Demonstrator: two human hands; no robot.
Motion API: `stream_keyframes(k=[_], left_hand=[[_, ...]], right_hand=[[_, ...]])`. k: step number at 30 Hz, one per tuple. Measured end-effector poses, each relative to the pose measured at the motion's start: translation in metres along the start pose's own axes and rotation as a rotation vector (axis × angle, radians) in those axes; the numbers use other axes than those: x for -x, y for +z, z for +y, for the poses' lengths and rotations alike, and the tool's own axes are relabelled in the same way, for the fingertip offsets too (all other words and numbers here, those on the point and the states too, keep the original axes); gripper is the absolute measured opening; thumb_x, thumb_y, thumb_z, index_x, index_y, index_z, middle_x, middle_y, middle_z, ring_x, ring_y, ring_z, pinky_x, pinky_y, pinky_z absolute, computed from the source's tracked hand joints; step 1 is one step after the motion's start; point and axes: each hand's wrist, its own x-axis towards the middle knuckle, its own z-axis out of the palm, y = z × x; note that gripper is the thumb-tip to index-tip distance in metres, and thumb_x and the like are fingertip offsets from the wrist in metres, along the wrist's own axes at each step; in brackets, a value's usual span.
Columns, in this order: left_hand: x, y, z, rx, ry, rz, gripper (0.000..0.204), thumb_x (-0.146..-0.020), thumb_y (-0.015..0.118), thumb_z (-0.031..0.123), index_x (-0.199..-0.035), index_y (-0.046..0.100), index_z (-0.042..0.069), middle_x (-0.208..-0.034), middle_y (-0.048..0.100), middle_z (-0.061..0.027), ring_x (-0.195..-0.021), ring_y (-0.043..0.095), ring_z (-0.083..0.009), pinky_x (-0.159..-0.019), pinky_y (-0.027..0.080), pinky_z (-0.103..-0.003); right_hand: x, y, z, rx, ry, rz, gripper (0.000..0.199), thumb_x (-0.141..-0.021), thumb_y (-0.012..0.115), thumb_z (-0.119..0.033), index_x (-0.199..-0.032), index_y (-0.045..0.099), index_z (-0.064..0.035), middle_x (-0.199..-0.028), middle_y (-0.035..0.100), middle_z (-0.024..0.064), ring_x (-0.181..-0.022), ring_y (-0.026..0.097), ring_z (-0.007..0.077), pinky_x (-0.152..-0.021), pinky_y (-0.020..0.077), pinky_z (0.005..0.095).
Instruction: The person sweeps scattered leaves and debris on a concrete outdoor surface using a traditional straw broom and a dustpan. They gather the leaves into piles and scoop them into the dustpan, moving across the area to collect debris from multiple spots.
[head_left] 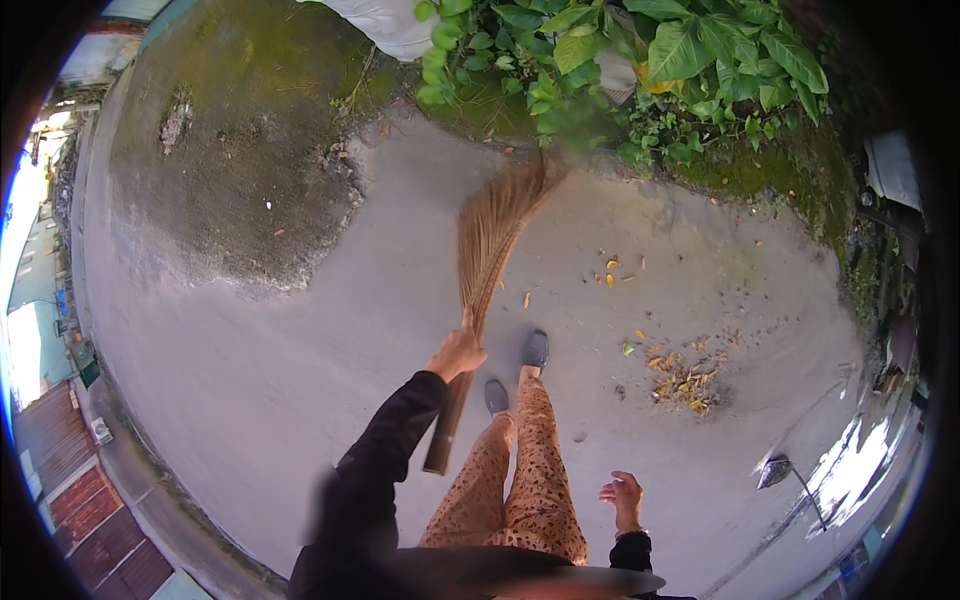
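My left hand (457,353) is wrapped round the lower handle part of a brown grass broom (490,245). The broom's bristles fan out ahead of me and reach toward the plants at the far edge of the pavement. Its flat handle end sticks out below the hand, beside my left leg. My right hand (622,495) hangs at my right side with its fingers loosely bent and apart, and nothing shows in it. A small pile of yellow and brown dry leaves (690,385) lies on the ground to the right of my feet.
Leafy green plants (690,60) grow along the far edge. A mossy mound (230,180) rises at the far left. Scattered leaves (611,265) dot the concrete (330,370). At the right stands a dark scoop-like thing on a thin stick (775,470). Rusty metal roofing (85,500) lines the left.
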Motion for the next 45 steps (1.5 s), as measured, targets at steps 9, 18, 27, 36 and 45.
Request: stream_keyframes(k=[9,18,27,36,45], left_hand=[[-0.02,-0.102,-0.013,-0.12,0.151,0.2,0.087,-0.073,0.055,0.011,-0.146,0.01,0.001,-0.092,0.064,-0.0289,-0.091,0.062,-0.0436,-0.082,0.05,-0.048],[0.026,-0.141,-0.125,-0.378,0.278,-0.034,0.088,-0.073,0.054,0.011,-0.148,0.008,0.011,-0.098,0.063,-0.0292,-0.093,0.061,-0.0453,-0.086,0.048,-0.049],[0.047,-0.277,-0.371,0.063,-0.207,0.351,0.09,-0.069,0.055,0.01,-0.147,0.01,0.012,-0.095,0.061,-0.0329,-0.093,0.061,-0.0459,-0.079,0.049,-0.048],[-0.148,-0.263,-0.393,0.641,-0.007,0.418,0.069,-0.065,0.062,0.016,-0.125,0.036,-0.006,-0.066,0.062,-0.0154,-0.065,0.063,-0.0279,-0.062,0.049,-0.035],[0.028,-0.31,-0.358,0.287,-0.002,-0.018,0.104,-0.057,0.062,0.011,-0.148,0.012,0.006,-0.082,0.065,-0.0249,-0.08,0.066,-0.0368,-0.073,0.051,-0.04]], right_hand=[[0.004,0.046,-0.012,-0.105,-0.129,0.001,0.026,-0.088,0.051,-0.011,-0.111,0.057,-0.0027,-0.079,0.061,0.0111,-0.068,0.063,0.0205,-0.062,0.0556,0.033],[0.047,0.148,0.062,-0.103,0.097,0.027,0.027,-0.085,0.049,-0.009,-0.11,0.057,-0.0019,-0.079,0.061,0.0129,-0.066,0.062,0.0225,-0.059,0.0555,0.0334],[0.036,0.262,0.028,0.036,0.06,-0.08,0.026,-0.088,0.049,-0.01,-0.112,0.055,-0.003,-0.08,0.06,0.0111,-0.066,0.063,0.0205,-0.06,0.0559,0.033],[0.07,0.316,-0.036,0.092,-0.157,-0.099,0.024,-0.092,0.049,-0.01,-0.113,0.055,-0.0007,-0.081,0.061,0.0096,-0.07,0.063,0.0175,-0.066,0.0551,0.03],[0.051,0.284,-0.009,0.119,-0.008,0.073,0.025,-0.087,0.048,-0.003,-0.109,0.059,-0.003,-0.077,0.061,0.0111,-0.064,0.064,0.0196,-0.057,0.0562,0.0315]])
